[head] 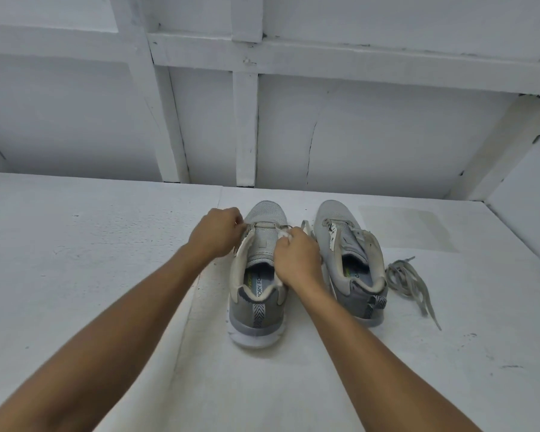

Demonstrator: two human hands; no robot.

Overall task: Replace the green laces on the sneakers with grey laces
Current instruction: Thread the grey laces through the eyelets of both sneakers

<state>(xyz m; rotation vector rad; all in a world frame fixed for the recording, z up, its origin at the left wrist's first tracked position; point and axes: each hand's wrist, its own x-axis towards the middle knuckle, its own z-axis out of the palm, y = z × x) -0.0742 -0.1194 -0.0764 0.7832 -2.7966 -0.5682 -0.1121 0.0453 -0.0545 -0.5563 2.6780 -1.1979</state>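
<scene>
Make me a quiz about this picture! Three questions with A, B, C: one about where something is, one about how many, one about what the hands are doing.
1. Where is the loose lace pile?
A. inside a sneaker
B. on the surface, right of the right sneaker
C. beyond the toes

2. How many sneakers are there?
A. one
B. two
C. three

3. What are the hands doing?
A. both pinch the lace at the left sneaker's front
B. both lie flat on the surface
C. one lifts the right sneaker

Answers:
1 B: the pile lies beside the right sneaker's outer side.
2 B: the two stand side by side.
3 A: the left hand and right hand curl their fingers at the front eyelets.
</scene>
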